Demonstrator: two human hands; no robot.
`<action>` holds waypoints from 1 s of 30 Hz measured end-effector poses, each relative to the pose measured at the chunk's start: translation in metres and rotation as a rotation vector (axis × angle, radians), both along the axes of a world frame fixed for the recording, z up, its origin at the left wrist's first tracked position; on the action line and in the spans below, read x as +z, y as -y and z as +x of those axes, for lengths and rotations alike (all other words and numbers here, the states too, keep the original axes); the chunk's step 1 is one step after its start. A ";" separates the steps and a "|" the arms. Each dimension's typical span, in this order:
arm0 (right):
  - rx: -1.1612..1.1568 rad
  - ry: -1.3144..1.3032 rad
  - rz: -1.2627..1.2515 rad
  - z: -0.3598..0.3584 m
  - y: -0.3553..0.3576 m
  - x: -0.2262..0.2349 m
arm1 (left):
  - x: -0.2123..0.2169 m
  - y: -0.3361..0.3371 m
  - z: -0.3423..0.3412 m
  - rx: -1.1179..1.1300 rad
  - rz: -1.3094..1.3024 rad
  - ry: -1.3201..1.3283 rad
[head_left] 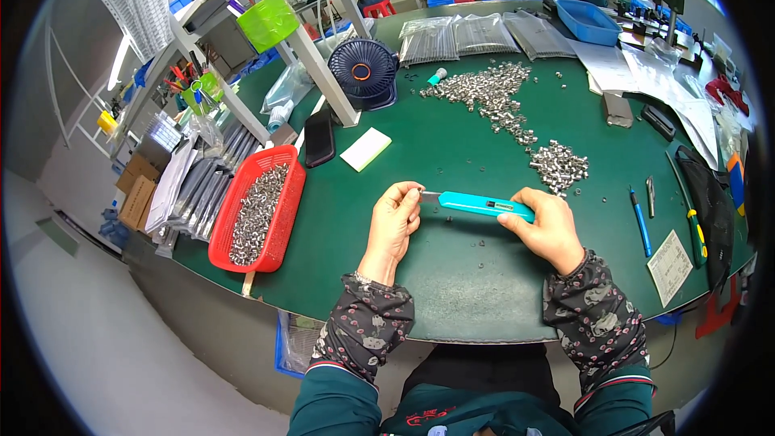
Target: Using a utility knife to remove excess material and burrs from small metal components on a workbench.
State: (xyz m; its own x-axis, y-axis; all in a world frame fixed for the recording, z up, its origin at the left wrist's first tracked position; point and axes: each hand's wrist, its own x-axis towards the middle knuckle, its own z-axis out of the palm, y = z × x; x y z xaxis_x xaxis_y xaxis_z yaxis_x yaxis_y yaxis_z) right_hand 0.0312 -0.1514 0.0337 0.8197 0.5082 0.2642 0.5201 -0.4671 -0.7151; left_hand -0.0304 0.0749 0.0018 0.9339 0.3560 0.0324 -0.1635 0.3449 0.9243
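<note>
My right hand (546, 228) is wrapped round the turquoise handle of a utility knife (476, 203), thumb along its side. The blade points left and meets the fingertips of my left hand (394, 222). That hand is closed in a pinch on a small metal ring, mostly hidden by the fingers. Beyond the knife lies a small heap of silvery metal rings (559, 166), with a larger spread of the same rings (484, 93) farther back. A red plastic basket (282, 230) full of such rings stands to the left.
A black phone (320, 138), a yellow notepad (366, 149) and a dark blue fan (363, 73) are at the left. Right of my hands lie a blue pen (640, 222), a screwdriver (696, 234) and a paper slip (670, 268). Bagged rods (428, 39) line the back.
</note>
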 end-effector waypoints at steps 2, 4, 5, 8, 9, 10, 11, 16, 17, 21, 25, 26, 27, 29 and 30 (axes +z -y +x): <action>-0.020 0.131 0.016 -0.003 -0.003 0.000 | -0.003 -0.003 0.000 -0.016 -0.040 0.005; -0.022 0.388 0.088 -0.006 -0.004 -0.003 | -0.003 -0.003 0.000 -0.037 -0.080 0.013; -0.013 0.403 0.095 -0.006 -0.004 -0.004 | -0.002 -0.002 0.000 -0.035 -0.111 0.014; -0.019 0.281 0.136 -0.003 -0.003 -0.006 | -0.002 -0.003 0.000 -0.037 -0.155 0.018; -0.017 0.281 0.135 -0.001 -0.002 -0.005 | -0.003 -0.004 0.001 -0.041 -0.167 0.019; -0.011 0.185 0.100 0.002 0.000 -0.004 | -0.002 -0.003 0.001 -0.039 -0.168 0.019; -0.006 0.089 0.066 0.004 0.001 -0.004 | -0.001 -0.003 0.000 -0.036 -0.158 0.018; 0.052 -0.023 0.070 0.004 0.001 -0.003 | 0.001 -0.001 0.000 -0.009 -0.122 0.011; 0.057 -0.059 0.061 0.004 0.001 -0.003 | 0.001 -0.001 0.000 -0.012 -0.109 0.014; 0.065 -0.121 0.022 0.004 0.000 -0.005 | -0.003 -0.003 -0.001 -0.048 -0.046 0.008; 0.010 0.218 0.090 0.000 -0.001 -0.005 | 0.001 0.000 -0.001 -0.056 -0.088 -0.009; -0.008 0.387 0.134 -0.003 -0.001 -0.004 | 0.001 0.000 -0.001 -0.071 -0.183 -0.014; -0.019 0.368 0.240 -0.003 -0.003 -0.004 | 0.001 -0.002 -0.002 -0.083 -0.278 -0.018; -0.045 0.348 0.312 0.002 -0.001 -0.002 | 0.002 -0.004 -0.003 -0.076 -0.315 -0.015; -0.079 0.337 0.323 0.002 0.000 -0.001 | 0.002 -0.005 -0.004 -0.077 -0.356 -0.014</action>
